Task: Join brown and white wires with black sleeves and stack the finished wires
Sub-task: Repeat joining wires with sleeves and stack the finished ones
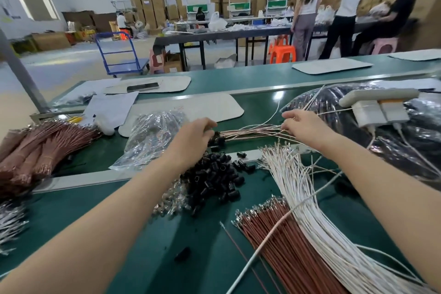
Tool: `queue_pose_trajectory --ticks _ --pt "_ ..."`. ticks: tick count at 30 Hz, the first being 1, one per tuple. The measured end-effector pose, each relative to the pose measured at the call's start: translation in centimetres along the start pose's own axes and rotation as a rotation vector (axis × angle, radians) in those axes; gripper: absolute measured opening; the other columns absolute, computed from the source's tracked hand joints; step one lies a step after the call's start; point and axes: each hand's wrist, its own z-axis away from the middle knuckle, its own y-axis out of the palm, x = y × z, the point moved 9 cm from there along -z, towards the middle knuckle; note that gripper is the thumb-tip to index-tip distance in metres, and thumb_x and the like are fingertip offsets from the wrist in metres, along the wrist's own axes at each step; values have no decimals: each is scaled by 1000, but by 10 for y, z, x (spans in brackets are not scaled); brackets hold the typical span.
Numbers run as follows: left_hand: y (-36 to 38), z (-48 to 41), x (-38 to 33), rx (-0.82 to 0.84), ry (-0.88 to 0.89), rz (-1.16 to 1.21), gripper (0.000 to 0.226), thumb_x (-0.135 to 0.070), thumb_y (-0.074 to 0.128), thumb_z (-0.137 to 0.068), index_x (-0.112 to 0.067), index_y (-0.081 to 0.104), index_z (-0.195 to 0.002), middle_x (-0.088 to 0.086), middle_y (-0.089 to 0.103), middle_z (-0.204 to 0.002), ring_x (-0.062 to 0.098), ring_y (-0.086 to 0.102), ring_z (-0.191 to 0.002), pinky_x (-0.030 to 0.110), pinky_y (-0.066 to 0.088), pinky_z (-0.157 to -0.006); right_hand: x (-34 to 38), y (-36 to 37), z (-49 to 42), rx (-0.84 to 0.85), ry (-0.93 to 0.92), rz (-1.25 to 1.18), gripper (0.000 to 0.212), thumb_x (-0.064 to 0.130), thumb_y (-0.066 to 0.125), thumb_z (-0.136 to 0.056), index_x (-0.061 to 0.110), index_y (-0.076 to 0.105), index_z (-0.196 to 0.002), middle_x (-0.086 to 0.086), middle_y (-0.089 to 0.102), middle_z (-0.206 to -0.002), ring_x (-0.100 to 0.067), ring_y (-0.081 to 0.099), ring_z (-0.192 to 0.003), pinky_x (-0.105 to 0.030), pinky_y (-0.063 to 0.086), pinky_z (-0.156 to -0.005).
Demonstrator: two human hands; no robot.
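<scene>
Containers first: on the left of the green table point(71, 217) we've got a clear plastic bag point(152, 136), crumpled and lying on its side, with small shiny pieces inside that are too blurred to name. Over on the right sits a big dark plastic bag point(353, 150), bulging with dark contents, a few thin wires trailing out of it. A white power strip point(377, 102) rests on top of that bag.

Now to the hands, and both of ours are stretched forward. Our left hand point(195, 133) has its fingers curled down over the black-sleeved ends of the finished wires point(250, 132). Our right hand point(303, 126) is curled round the same bunch further along, thumb side up. So the stack lies flat on the table between the two hands, gripped at both ends, sleeves to the left and loose tails fanning out past the right hand.

Just beneath the left wrist there's the loose pile of black sleeves point(214, 174), touching the sleeved ends of the stack. A scatter of metal terminals point(171, 200) lies against the pile's near side. Under our right forearm the white wires point(310, 198) sweep in a thick fan. The brown wires point(274, 229) lie beside them on the near side, terminal ends pointing toward the sleeves. Far left, tied brown bundles point(35, 150) are heaped at the table's edge.
</scene>
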Motion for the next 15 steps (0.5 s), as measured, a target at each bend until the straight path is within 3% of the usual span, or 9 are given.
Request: queue_pose_trajectory --ticks 3,6,7,9,10,11,13,15 --pt "1 50 -21 85 110 -5 26 -23 54 -103 -21 63 -128 -8 67 -122 5 61 -109 26 48 -101 20 0 28 -60 -89 53 35 24 45 -104 22 51 -139 1 59 -121 -12 61 -62 -21 51 -52" --pt "21 101 -43 271 212 -57 27 -31 53 -103 -30 61 -128 -21 61 -117 -8 53 -105 24 45 -105 34 16 63 -65 -146 24 34 22 43 -104 22 52 -137 7 62 -101 1 49 -44 -15 40 -40" --pt "29 115 -50 317 249 -81 28 -31 52 -103 -32 61 -130 -22 60 -119 -8 49 -106 21 42 -105 39 23 78 -70 -174 35 34 21 43 -104 22 52 -137 8 64 -97 3 54 -51 -16 44 -47" --pt "39 140 -65 359 325 -117 31 -27 51 -106 -31 59 -135 -17 60 -130 1 46 -117 23 37 -106 51 32 107 -152 -252 177 37 19 46 -103 20 53 -139 1 68 -116 -7 65 -99 -29 53 -87" --pt "43 150 -73 365 366 -134 33 -26 51 -106 -29 58 -138 -14 59 -136 6 46 -123 26 36 -109 56 35 121 -215 -294 259 38 18 48 -102 19 52 -140 -2 63 -130 -15 56 -122 -37 43 -108" --pt "47 159 -81 368 413 -155 35 -25 50 -106 -28 57 -140 -12 57 -142 11 45 -128 28 34 -112 61 36 135 -283 -328 308 40 17 49 -101 18 52 -141 -4 57 -139 -20 46 -134 -42 32 -118" --pt "58 173 -92 369 492 -211 38 -26 49 -107 -29 53 -145 -10 50 -150 14 42 -134 31 31 -115 69 39 158 -351 -378 305 41 15 52 -99 16 55 -140 -6 52 -144 -23 39 -140 -47 26 -121" --pt "66 179 -97 345 524 -311 38 -28 46 -108 -31 50 -145 -7 46 -151 18 43 -132 37 34 -113 73 49 174 -327 -401 268 40 15 52 -98 18 56 -138 -4 54 -141 -20 41 -137 -43 29 -120"
